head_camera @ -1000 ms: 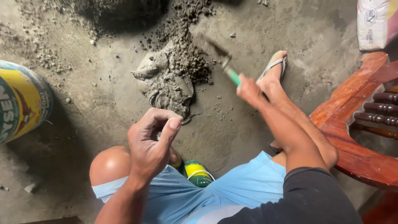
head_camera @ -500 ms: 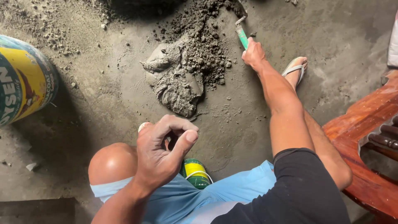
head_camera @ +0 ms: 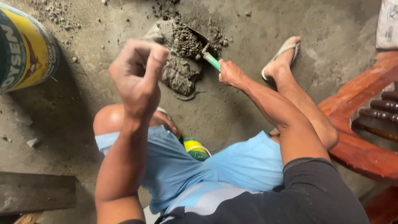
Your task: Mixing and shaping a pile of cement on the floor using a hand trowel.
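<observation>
A trowel [head_camera: 199, 46] is gripped by its green handle in the right hand [head_camera: 230, 74]; its blade reaches up and away from the fist, loaded with crumbly grey mortar, over the wet mortar heap [head_camera: 179, 74] on the floor [head_camera: 232, 25]. The left hand [head_camera: 139, 81] is raised nearer the camera, fingers curled loosely, nothing seen in it. A can [head_camera: 196, 148] is held between the thighs.

Bucket [head_camera: 25, 49]: cut off by left edge.
Trowel blade [head_camera: 192, 39]: mostly buried under wet cement [head_camera: 180, 72].
Small can [head_camera: 196, 148]: half hidden between blue shorts.
Left hand [head_camera: 139, 79]: motion-blurred, contents unclear.
Sack [head_camera: 387, 25]: cropped at right.
</observation>
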